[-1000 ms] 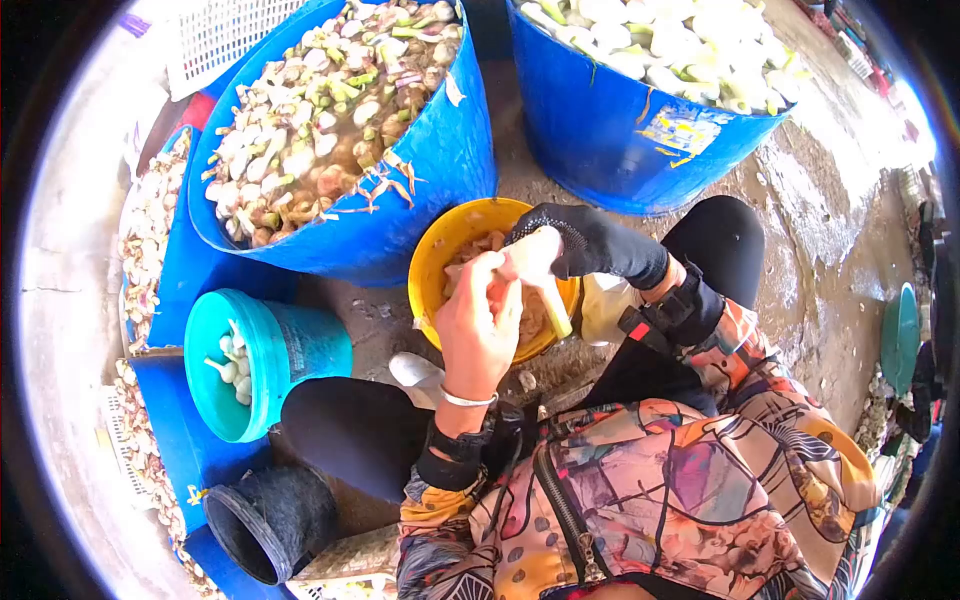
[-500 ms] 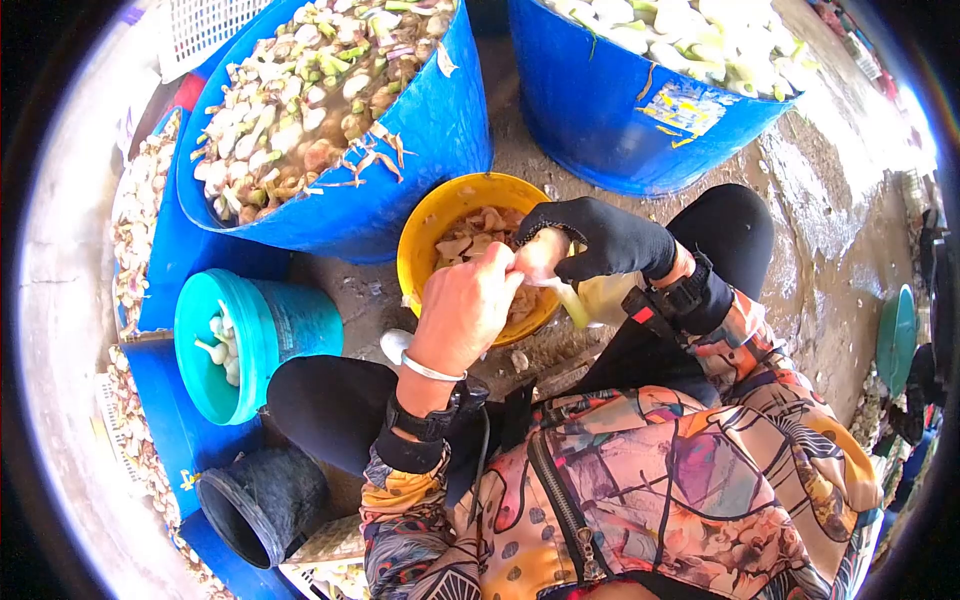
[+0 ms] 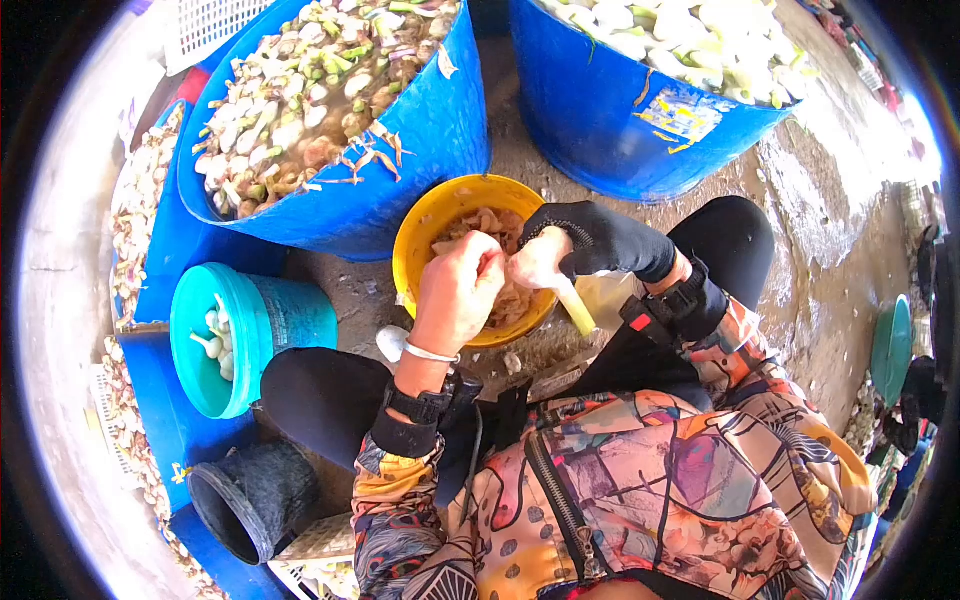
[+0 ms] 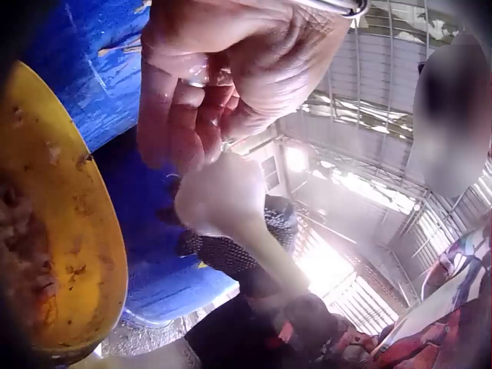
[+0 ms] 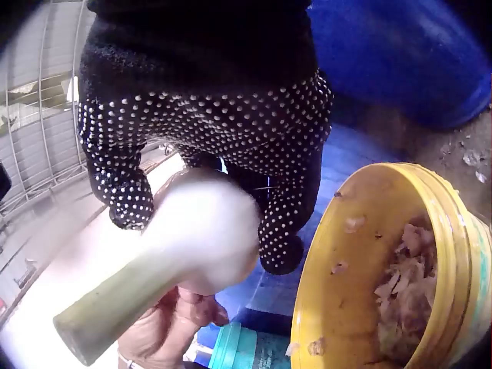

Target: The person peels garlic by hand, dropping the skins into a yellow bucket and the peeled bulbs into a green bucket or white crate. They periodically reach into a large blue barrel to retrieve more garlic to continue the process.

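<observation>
My gloved right hand (image 3: 605, 240) grips a white garlic bulb (image 3: 540, 258) over the right side of a yellow bucket (image 3: 412, 250). The bulb's green stem (image 5: 115, 307) points down toward my lap. In the right wrist view, dotted glove fingers (image 5: 280, 246) curl round the bulb on both sides. My bare left hand (image 3: 455, 295), with a bangle at its wrist, is just left of the bulb. Its fingers are curled in, thumb against them, close over the bulb's root end in the left wrist view; nothing shows between them. Peeled skins (image 5: 407, 284) lie inside the bucket.
A large blue tub (image 3: 440, 120) of unpeeled garlic in water stands ahead left. Another blue tub (image 3: 590, 130), heaped with white bulbs, is ahead right. To the left are a turquoise bucket (image 3: 290, 320) with a few bulbs and a tipped black bucket (image 3: 275, 490).
My left hand has come away from the bulb, slightly left. My right hand keeps its grip on the bulb, now a little lower, the stem still pointing down.
</observation>
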### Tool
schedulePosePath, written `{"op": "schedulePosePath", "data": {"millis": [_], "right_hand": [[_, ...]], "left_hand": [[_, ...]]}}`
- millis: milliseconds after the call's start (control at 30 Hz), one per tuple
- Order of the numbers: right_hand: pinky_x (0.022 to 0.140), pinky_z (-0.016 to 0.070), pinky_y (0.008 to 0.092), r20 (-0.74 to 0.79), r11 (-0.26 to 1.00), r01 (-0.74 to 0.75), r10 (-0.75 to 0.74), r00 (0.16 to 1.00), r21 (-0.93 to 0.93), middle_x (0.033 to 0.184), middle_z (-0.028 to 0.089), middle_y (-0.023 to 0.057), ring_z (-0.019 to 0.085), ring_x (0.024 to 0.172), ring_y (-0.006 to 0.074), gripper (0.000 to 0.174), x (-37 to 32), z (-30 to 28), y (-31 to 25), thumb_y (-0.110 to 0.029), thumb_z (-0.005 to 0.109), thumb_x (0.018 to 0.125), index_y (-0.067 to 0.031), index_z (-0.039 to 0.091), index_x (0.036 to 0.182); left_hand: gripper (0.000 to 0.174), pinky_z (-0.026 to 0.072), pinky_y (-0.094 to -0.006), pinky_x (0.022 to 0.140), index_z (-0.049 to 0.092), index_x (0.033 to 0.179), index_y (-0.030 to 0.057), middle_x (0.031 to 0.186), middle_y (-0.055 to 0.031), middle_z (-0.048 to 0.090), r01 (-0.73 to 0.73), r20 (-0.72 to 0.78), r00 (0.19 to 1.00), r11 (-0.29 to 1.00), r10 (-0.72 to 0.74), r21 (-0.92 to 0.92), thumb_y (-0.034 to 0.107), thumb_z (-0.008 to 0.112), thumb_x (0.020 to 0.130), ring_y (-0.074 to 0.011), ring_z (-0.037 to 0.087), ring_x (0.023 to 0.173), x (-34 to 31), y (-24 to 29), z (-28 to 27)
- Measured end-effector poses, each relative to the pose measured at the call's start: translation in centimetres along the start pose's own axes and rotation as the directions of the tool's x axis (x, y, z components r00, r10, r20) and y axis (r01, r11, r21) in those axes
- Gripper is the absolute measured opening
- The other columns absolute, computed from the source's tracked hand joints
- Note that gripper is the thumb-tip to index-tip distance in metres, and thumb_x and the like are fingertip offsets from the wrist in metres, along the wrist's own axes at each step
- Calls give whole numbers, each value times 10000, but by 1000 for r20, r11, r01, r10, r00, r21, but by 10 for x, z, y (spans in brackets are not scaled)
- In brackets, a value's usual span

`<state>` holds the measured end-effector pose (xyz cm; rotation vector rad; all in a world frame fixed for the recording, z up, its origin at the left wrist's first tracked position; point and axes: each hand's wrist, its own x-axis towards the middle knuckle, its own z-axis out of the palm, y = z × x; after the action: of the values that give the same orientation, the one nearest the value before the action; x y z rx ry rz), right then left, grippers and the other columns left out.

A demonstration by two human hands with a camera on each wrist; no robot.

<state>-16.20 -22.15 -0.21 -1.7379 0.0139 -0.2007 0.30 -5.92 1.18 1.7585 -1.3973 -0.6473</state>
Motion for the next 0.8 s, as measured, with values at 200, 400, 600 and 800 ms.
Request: {"op": "schedulePosePath", "data": {"millis": [200,400,600,800], "right_hand": [[852,433,326,-29,999,-28,27,999,-31,982,617,102,559,937,184,440,0,-2,6,-191,703,711,7,557,1076],[843,435,317,-15,998,-46,45,999,-37,975,612,95,560,929,176,441,-1,1,3,-224,705,721,-7,555,1074],[867,422,314,-52,995,1,4,999,102,1027,591,87,543,972,172,525,2,3,-4,-349,727,716,-16,552,1083],[915,396,312,-112,889,46,6,994,455,1068,578,71,520,1016,168,528,3,1,-16,-303,731,727,-13,534,1122]], "left_hand": [[165,479,-293,566,521,924,64,713,-90,608,-95,11,995,988,95,121,86,632,804,-194,618,612,-6,22,3],[98,480,-321,555,534,852,59,691,-109,595,-135,-48,988,974,146,185,84,618,807,-231,610,599,-2,13,6],[138,447,-402,526,519,768,30,647,-147,601,157,-217,964,988,-152,7,130,604,814,-339,592,597,12,-47,-3],[284,471,-497,610,471,1094,133,828,-184,620,14,-2,1000,899,-14,438,145,512,814,-402,597,679,-7,-33,19]]}}
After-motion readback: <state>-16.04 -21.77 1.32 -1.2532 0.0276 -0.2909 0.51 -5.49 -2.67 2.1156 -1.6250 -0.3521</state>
